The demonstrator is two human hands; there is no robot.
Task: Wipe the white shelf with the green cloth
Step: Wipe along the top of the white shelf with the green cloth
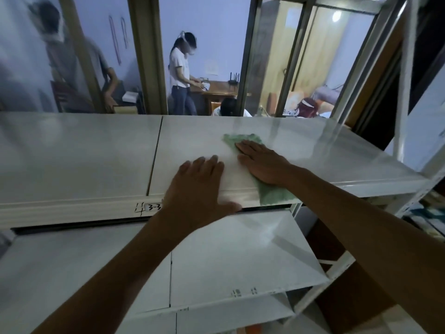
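The white shelf (79,155) spans the middle of the head view, its top board split by a seam left of centre. A green cloth (272,194) lies flat on the right half, one corner hanging over the front edge. My right hand (262,162) presses flat on the cloth, fingers stretched toward the back left. My left hand (199,186) rests palm down on the bare board just left of the cloth, thumb hooked over the front lip, holding nothing.
A lower white shelf board (240,256) sits below, with another beneath it. White uprights (404,75) stand at the right end. A label "3-3" (154,208) marks the front lip. Behind glass panes, a standing person (180,73) and others work at a wooden desk (221,89).
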